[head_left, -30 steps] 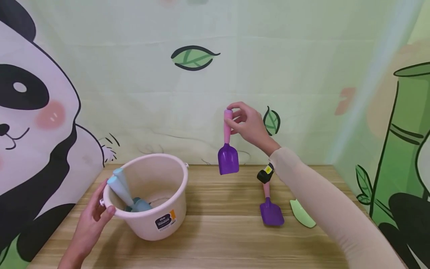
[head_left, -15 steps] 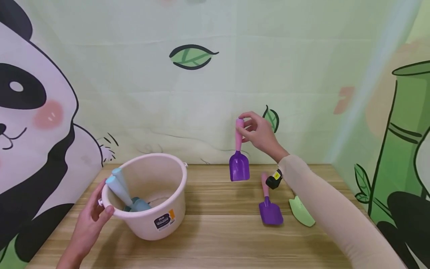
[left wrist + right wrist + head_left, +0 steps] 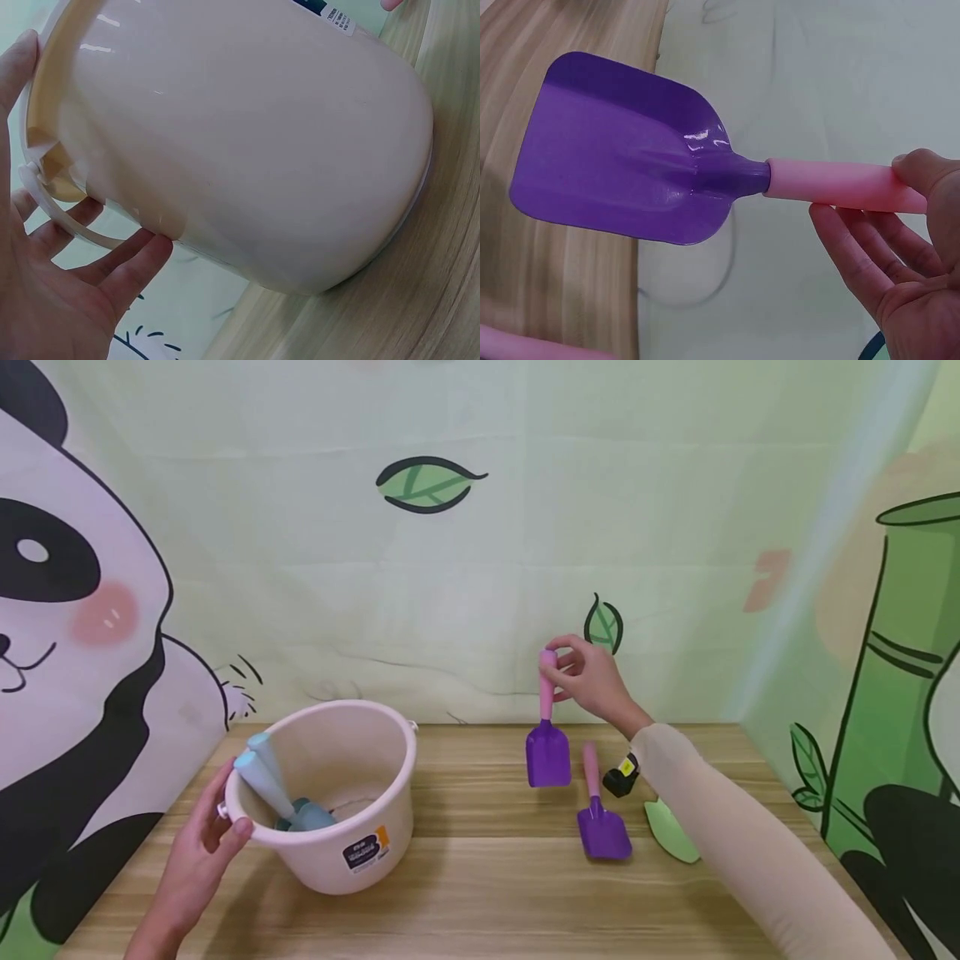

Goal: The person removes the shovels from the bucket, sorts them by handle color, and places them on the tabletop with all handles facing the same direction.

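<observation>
My right hand (image 3: 596,681) pinches the upper end of a toy shovel's pink handle; the purple blade (image 3: 622,150) hangs down just above the table. A second purple toy shovel (image 3: 603,831) with a pink handle lies on the table, to the right of it. With my left hand (image 3: 198,852) I hold a pale pink bucket (image 3: 390,827) at its left rim, thumb at the rim and fingers against the outer wall, by the bail handle (image 3: 71,221). Blue tools (image 3: 262,781) lean inside the bucket, handles up against the left rim; their heads are partly hidden.
A light green, leaf-shaped piece (image 3: 667,831) lies right of the second shovel, partly behind my right sleeve. A black wrist device (image 3: 621,775) is at my right cuff. Printed cloth (image 3: 465,568) with a panda and bamboo stands behind the wooden table (image 3: 495,893).
My right hand has moved right and downward with the shovel, bringing its blade close beside the second shovel. My left hand and the bucket stay where they were.
</observation>
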The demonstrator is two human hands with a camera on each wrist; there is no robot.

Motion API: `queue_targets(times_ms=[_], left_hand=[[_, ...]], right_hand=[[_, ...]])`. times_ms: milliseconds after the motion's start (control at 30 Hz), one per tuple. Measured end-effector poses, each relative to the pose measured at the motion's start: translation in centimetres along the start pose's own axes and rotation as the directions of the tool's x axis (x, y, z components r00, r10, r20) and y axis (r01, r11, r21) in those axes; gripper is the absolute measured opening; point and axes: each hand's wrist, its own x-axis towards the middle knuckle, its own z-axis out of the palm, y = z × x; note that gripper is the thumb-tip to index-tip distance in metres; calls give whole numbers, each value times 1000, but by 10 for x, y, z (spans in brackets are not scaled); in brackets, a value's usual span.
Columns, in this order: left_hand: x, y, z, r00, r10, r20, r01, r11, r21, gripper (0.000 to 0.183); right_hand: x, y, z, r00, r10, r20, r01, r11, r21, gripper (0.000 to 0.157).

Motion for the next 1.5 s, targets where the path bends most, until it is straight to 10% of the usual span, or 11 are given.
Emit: queue_targets(times_ms=[1500], left_hand=[[-1,-6,1,999,42,-18,-43,997,-67,71]], right_hand=[[-35,59,25,937,311,161,-331,936,118,31]])
